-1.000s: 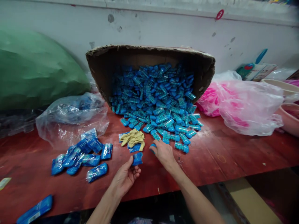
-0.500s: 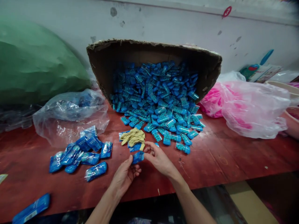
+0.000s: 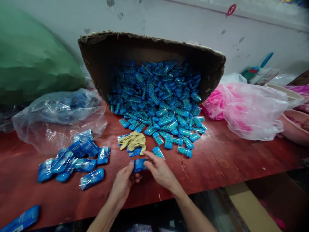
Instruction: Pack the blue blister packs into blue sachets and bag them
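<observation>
Red wood desk [image 3: 217, 167] carries everything. The cardboard box [image 3: 149, 48] lies tipped on its side, so the blue capsules [image 3: 156, 100] spill toward me within reach. Filled packets [image 3: 72, 161] sit grouped to my left, out of the way. My left hand [image 3: 123, 183] and right hand [image 3: 159, 170] pinch one small blue packet [image 3: 139, 165] between them, close before me.

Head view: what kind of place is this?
Likely a small packing workshop. A tipped cardboard box spills hundreds of blue capsule-like containers onto a worn red workbench; filled blue packets lie beside it, and both hands hold a blue packet.
</observation>
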`<act>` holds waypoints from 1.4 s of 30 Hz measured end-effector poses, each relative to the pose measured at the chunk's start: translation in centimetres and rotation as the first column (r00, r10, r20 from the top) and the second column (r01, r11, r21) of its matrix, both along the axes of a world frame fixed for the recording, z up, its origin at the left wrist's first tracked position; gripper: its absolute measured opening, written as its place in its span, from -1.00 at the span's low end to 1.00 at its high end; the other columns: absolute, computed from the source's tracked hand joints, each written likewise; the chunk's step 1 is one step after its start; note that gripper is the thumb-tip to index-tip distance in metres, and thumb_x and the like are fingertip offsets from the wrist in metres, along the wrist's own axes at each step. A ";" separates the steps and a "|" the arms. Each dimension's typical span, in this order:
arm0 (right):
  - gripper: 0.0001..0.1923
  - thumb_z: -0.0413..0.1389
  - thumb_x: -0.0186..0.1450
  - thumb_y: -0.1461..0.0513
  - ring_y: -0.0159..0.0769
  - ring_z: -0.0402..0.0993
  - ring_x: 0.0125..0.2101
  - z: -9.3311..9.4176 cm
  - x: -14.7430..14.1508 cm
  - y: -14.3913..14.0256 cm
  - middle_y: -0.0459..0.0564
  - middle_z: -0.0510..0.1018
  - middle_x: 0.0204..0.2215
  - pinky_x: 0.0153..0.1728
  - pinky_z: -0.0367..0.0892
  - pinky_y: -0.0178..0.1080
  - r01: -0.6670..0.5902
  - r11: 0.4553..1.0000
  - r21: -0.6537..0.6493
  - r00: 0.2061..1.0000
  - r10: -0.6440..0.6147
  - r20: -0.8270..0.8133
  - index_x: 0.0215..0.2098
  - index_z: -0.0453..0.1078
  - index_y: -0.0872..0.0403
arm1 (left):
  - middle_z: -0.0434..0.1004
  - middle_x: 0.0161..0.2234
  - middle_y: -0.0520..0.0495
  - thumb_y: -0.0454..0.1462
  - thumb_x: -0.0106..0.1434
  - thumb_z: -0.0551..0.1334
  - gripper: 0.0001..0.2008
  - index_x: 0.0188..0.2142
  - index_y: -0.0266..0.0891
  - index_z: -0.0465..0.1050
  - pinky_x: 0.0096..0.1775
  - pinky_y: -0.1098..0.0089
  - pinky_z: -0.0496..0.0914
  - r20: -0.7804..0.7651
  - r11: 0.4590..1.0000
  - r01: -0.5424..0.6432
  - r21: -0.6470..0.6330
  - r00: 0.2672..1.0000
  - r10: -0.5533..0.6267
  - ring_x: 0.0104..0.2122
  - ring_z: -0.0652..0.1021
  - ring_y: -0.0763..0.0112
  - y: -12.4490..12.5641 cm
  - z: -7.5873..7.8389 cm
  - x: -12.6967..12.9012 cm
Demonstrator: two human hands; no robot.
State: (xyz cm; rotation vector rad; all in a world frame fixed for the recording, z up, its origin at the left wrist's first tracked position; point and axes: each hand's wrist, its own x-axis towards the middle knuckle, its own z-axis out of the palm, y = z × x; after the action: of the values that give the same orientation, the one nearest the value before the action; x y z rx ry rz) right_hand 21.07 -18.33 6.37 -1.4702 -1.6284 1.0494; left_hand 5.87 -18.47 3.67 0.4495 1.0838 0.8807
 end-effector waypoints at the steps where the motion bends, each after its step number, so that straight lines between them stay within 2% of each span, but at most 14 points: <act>1: -0.59 -0.02 0.25 0.17 -0.27 0.39 -0.25 0.2 0.6 0.3 -0.01 0.43 -0.19 -0.28 0.28 -0.28 0.031 0.999 0.028 0.983 -0.035 0.182 0.07 0.18 -0.03 | 0.40 -0.70 0.01 -0.11 -0.03 0.29 -0.70 -0.49 -0.35 0.42 -0.59 0.51 0.29 0.006 1.000 -0.011 -0.023 1.000 0.011 -0.65 0.42 0.49 0.0 0.0 0.0; 4: -0.47 0.10 0.17 0.12 -0.13 0.39 -0.20 0.0 2.0 1.5 0.13 0.38 -0.13 -0.31 0.28 -0.23 0.140 0.990 -0.005 0.742 -0.102 0.662 0.08 0.14 0.02 | 0.42 -0.69 0.00 -0.14 0.01 0.28 -0.74 -0.52 -0.32 0.37 -0.59 0.52 0.31 0.029 0.997 -0.031 -0.071 0.999 0.033 -0.62 0.47 0.46 0.0 0.0 -0.3; 6: -0.50 0.14 0.13 0.15 -0.14 0.43 -0.26 -0.5 2.4 2.2 0.12 0.40 -0.18 -0.38 0.28 -0.26 0.137 0.989 -0.054 0.638 -0.047 0.769 0.02 0.19 0.02 | 0.43 -0.68 0.00 -0.16 0.04 0.26 -0.78 -0.52 -0.30 0.35 -0.59 0.52 0.33 0.057 0.994 -0.033 -0.099 0.998 0.039 -0.61 0.48 0.46 0.1 0.0 -0.6; 7: -0.54 0.15 0.12 0.16 -0.17 0.43 -0.27 -0.7 2.5 2.5 0.09 0.41 -0.20 -0.38 0.27 -0.28 0.115 0.992 -0.060 0.643 -0.028 0.765 -0.02 0.22 0.01 | 0.43 -0.67 0.00 -0.18 0.05 0.25 -0.79 -0.51 -0.29 0.35 -0.59 0.53 0.33 0.070 0.994 -0.030 -0.107 0.997 0.037 -0.61 0.49 0.46 0.1 0.0 -0.7; 10: -0.64 0.16 0.08 0.14 -0.26 0.43 -0.33 -1.6 2.8 3.0 -0.05 0.44 -0.33 -0.38 0.26 -0.31 0.093 0.995 -0.036 0.807 -0.054 0.588 -0.15 0.26 0.00 | 0.44 -0.67 0.00 -0.20 0.08 0.24 -0.82 -0.49 -0.29 0.34 -0.61 0.54 0.33 0.080 0.993 -0.009 -0.116 0.997 0.019 -0.62 0.49 0.47 0.1 0.1 -0.8; 12: -0.71 0.15 0.07 0.11 -0.33 0.41 -0.47 -2.2 3.2 3.3 -0.15 0.41 -0.50 -0.46 0.27 -0.33 0.173 0.983 -0.064 0.918 -0.137 0.373 -0.27 0.26 0.03 | 0.44 -0.66 0.00 -0.20 0.07 0.24 -0.81 -0.50 -0.30 0.34 -0.60 0.53 0.33 0.068 0.995 -0.005 -0.102 0.998 0.012 -0.62 0.49 0.47 0.1 0.1 -0.7; 14: -0.72 0.14 0.06 0.09 -0.40 0.32 -0.64 -2.7 3.4 3.4 -0.24 0.31 -0.64 -0.62 0.24 -0.36 0.269 0.948 -0.171 0.961 -0.253 0.107 -0.35 0.22 0.05 | 0.44 -0.67 0.00 -0.17 0.05 0.26 -0.78 -0.50 -0.30 0.34 -0.60 0.53 0.33 0.042 0.997 -0.019 -0.070 0.999 0.022 -0.62 0.48 0.47 0.1 0.2 -0.7; 16: -0.68 0.12 0.06 0.06 -0.46 0.24 -0.74 -3.0 3.4 3.2 -0.28 0.25 -0.66 -0.75 0.20 -0.39 0.299 0.912 -0.282 0.934 -0.340 -0.111 -0.33 0.19 0.05 | 0.44 -0.67 0.00 -0.14 0.01 0.28 -0.75 -0.50 -0.30 0.34 -0.59 0.52 0.32 0.007 0.998 -0.044 -0.037 0.999 0.044 -0.63 0.47 0.47 0.1 0.2 -0.6; 19: -0.62 0.07 0.10 0.05 -0.51 0.26 -0.73 -2.6 2.7 2.3 -0.24 0.30 -0.53 -0.77 0.29 -0.39 0.266 0.898 -0.349 0.857 -0.386 -0.341 -0.18 0.16 0.02 | 0.44 -0.69 0.00 -0.10 -0.06 0.31 -0.69 -0.50 -0.31 0.35 -0.59 0.51 0.31 -0.051 0.997 -0.083 0.006 0.995 0.084 -0.63 0.47 0.46 0.3 0.3 -0.4; 23: -0.63 0.09 0.11 0.09 -0.48 0.36 -0.60 -1.0 1.9 0.8 -0.14 0.34 -0.43 -0.72 0.37 -0.40 0.063 0.903 -0.424 0.696 -0.344 -0.630 -0.15 0.23 0.04 | 0.43 -0.71 0.01 -0.08 -0.11 0.33 -0.66 -0.52 -0.33 0.37 -0.58 0.49 0.30 -0.102 0.991 -0.126 0.055 0.986 0.131 -0.66 0.46 0.45 0.4 0.4 -0.2; 26: -0.68 0.10 0.12 0.13 -0.45 0.39 -0.55 -0.1 1.9 0.3 -0.10 0.38 -0.42 -0.71 0.39 -0.40 -0.065 0.899 -0.434 0.645 -0.294 -0.705 -0.18 0.25 0.06 | 0.42 -0.72 0.02 -0.06 -0.11 0.32 -0.66 -0.54 -0.32 0.37 -0.58 0.48 0.29 -0.135 0.986 -0.145 0.078 0.979 0.155 -0.66 0.46 0.44 0.5 0.2 -0.3; 29: -0.69 0.12 0.12 0.13 -0.46 0.39 -0.59 0.0 1.8 0.1 -0.12 0.40 -0.46 -0.72 0.39 -0.39 -0.103 0.895 -0.434 0.630 -0.279 -0.725 -0.21 0.25 0.07 | 0.43 -0.72 0.02 -0.05 -0.14 0.33 -0.64 -0.53 -0.32 0.38 -0.59 0.47 0.29 -0.192 0.981 -0.154 0.117 0.966 0.174 -0.66 0.46 0.42 0.5 -0.2 -0.6; 34: -0.61 0.15 0.08 0.09 -0.49 0.39 -0.66 -0.2 1.1 -0.3 -0.15 0.40 -0.45 -0.76 0.37 -0.40 -0.027 0.888 -0.459 0.616 -0.347 -0.707 -0.18 0.19 0.06 | 0.45 -0.72 0.00 -0.03 -0.14 0.32 -0.62 -0.52 -0.32 0.38 -0.59 0.46 0.30 -0.212 0.975 -0.162 0.151 0.958 0.192 -0.67 0.46 0.41 0.6 -0.6 -0.7; 42: -0.62 0.17 0.05 0.10 -0.45 0.43 -0.67 -0.1 0.2 -0.6 -0.18 0.40 -0.48 -0.77 0.36 -0.41 0.118 0.888 -0.445 0.599 -0.421 -0.681 -0.25 0.16 0.05 | 0.43 -0.72 0.02 -0.04 -0.18 0.34 -0.61 -0.51 -0.33 0.39 -0.59 0.47 0.32 -0.178 0.975 -0.184 0.122 0.963 0.204 -0.65 0.47 0.41 0.5 0.3 -0.5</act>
State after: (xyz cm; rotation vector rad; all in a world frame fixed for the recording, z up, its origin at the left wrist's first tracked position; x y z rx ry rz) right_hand 21.30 -18.93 6.25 -1.1601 -0.5825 1.5583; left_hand 5.33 -17.93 3.95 0.5285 1.2767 1.0880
